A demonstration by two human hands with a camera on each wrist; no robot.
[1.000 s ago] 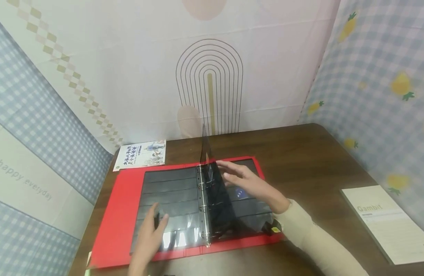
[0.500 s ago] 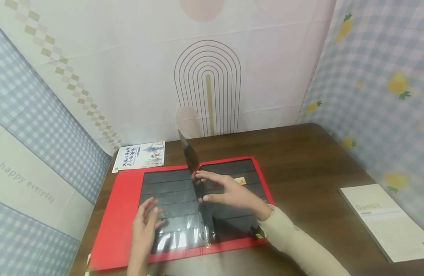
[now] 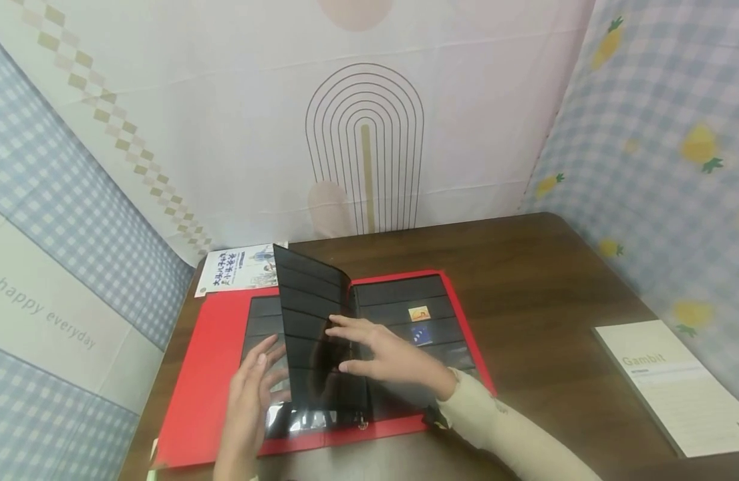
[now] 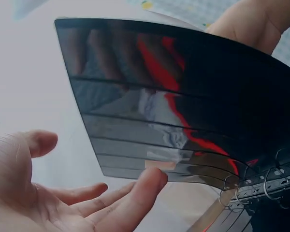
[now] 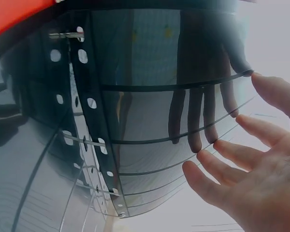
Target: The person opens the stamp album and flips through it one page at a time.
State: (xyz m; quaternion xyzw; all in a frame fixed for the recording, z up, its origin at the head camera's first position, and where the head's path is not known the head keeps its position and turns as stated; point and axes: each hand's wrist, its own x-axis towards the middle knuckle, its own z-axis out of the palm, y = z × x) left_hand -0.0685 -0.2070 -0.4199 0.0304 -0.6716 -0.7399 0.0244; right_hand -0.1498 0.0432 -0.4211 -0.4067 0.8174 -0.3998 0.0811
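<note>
Two hands on one glossy black plastic pocket page (image 3: 312, 321), mid-turn in the open red ring binder (image 3: 207, 374) lying flat on the dark brown wooden table (image 3: 526, 294). The page stands tilted, leaning left over the left-hand stack, hinged on the metal rings (image 4: 261, 186) at the spine; its long axis runs front to back, parallel to the spine. Right hand (image 3: 384, 357) is flat, fingers straight and spread, pushing on the page's right face near the spine; nothing gripped. Left hand (image 3: 249, 394) is also open, palm up and fingers relaxed, waiting just beside the page's lower left face; the left wrist view shows a fingertip close to its edge, contact I can't confirm. So the page lies between the hands, the right one driving and the left the nearer to where it lands. Exposed right-hand page carries a small orange stamp (image 3: 419, 312) and a small blue stamp (image 3: 423, 335) in its strips. Also on the table: a white illustrated booklet (image 3: 240, 267) behind the binder's left corner, and a white "Gambit" booklet (image 3: 676, 387) well apart at the right.
</note>
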